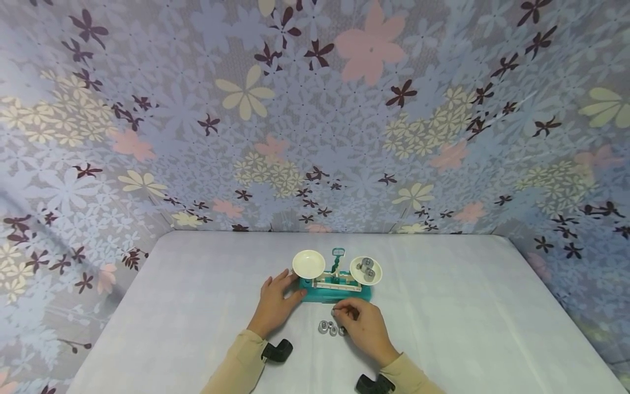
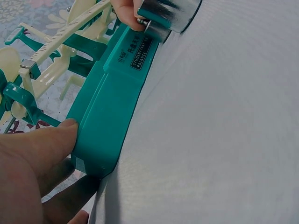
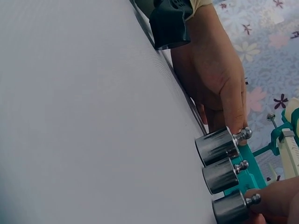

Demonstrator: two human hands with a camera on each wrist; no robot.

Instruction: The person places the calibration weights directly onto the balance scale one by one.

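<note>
Because the metal weights [image 1: 322,326] standing before the balance [image 1: 337,296] look smooth, dense and slippery, a hold by the knob [image 3: 246,133] is probably safest; a small weight [image 1: 333,312] is pinched by the right hand [image 1: 364,329], back upward, and the balance's left end is touched by the extended left hand [image 1: 275,303].

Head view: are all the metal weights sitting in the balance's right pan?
No, several weights stand on the table in front of the green balance, near the right hand.
</note>
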